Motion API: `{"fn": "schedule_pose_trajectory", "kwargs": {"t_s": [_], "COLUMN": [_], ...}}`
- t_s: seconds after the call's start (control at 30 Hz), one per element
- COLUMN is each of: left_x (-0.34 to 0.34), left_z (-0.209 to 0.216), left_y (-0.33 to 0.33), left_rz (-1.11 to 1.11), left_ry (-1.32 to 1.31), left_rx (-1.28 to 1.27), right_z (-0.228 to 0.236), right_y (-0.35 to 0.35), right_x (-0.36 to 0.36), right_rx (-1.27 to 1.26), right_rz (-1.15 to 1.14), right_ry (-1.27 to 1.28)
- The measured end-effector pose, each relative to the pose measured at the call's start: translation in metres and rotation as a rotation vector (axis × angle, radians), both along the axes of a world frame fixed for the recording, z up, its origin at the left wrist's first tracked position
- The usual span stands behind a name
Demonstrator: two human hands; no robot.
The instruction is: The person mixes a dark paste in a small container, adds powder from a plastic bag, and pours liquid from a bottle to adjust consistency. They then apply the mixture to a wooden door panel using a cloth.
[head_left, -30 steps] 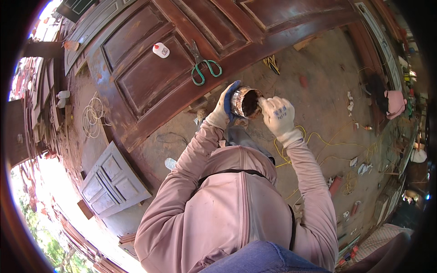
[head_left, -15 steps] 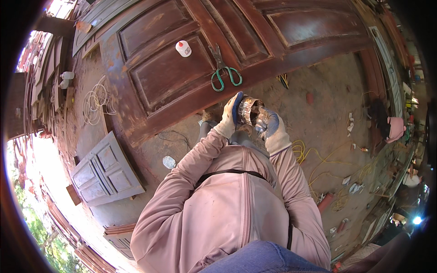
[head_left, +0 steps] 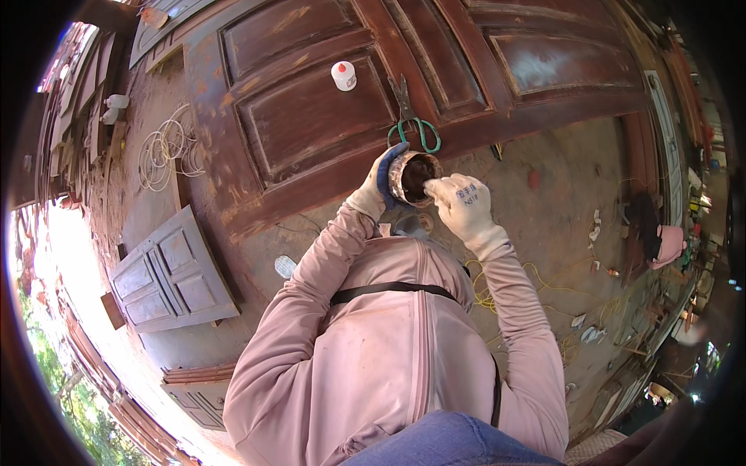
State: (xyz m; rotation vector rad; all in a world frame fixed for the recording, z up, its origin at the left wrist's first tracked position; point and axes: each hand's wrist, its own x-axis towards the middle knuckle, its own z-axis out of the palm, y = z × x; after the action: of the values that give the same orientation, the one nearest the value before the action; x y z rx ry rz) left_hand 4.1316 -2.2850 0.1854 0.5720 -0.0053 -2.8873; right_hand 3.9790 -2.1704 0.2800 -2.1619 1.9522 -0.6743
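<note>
My left hand (head_left: 371, 189), in a white glove with a blue palm, is wrapped round a crusted, stained can (head_left: 396, 177). The mouth of the can faces up and shows a dark brown inside. At its right rim my gloved right hand (head_left: 465, 208) has its fingers closed together, the tips just over the opening; whatever they pinch is hidden. Just beyond the can, a pair of scissors (head_left: 413, 133) with green handles lies on a dark brown panelled wooden door (head_left: 311, 132). A small white bottle (head_left: 343, 76) with a red tip stands on the same door.
A grey panelled door (head_left: 172, 272) leans at the left, below a coil of pale cable (head_left: 165, 151). Yellow cord (head_left: 544, 283) trails over the dirt floor at the right. A pink item (head_left: 669, 245) lies at the far right, near dark wooden boards.
The can has moved slightly left and its mouth has turned up toward me. My right hand has rolled over, back now upward, with its fingers at the can's rim.
</note>
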Motion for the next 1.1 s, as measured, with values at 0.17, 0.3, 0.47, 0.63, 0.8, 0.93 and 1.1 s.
{"fn": "schedule_pose_trajectory", "kwargs": {"t_s": [0.17,0.3,0.47,0.63,0.8,0.93,1.1], "left_x": [0.003,0.012,0.016,0.015,0.016,0.021,0.025], "left_z": [0.022,-0.016,-0.009,-0.010,-0.020,-0.029,0.000], "left_y": [0.000,-0.018,-0.024,0.002,0.007,0.001,0.014], "left_rz": [0.152,0.217,0.135,0.388,0.394,0.334,0.281], "left_ry": [-0.243,-0.065,0.039,0.133,-0.054,-0.039,-0.246], "left_rx": [-0.147,-0.099,-0.071,-0.623,-0.531,-0.564,-0.479], "right_z": [0.030,0.043,0.029,0.011,0.008,0.006,0.025], "right_y": [-0.014,-0.018,-0.019,-0.051,-0.049,-0.030,-0.018], "right_x": [0.001,0.022,0.049,0.038,0.043,0.055,0.016], "right_rx": [-0.043,-0.092,-0.071,-0.159,-0.166,-0.084,-0.029], "right_rz": [0.009,-0.003,0.111,0.025,-0.050,0.197,0.257], "right_ry": [-0.033,-0.037,-0.021,0.091,0.175,0.102,0.159]}}
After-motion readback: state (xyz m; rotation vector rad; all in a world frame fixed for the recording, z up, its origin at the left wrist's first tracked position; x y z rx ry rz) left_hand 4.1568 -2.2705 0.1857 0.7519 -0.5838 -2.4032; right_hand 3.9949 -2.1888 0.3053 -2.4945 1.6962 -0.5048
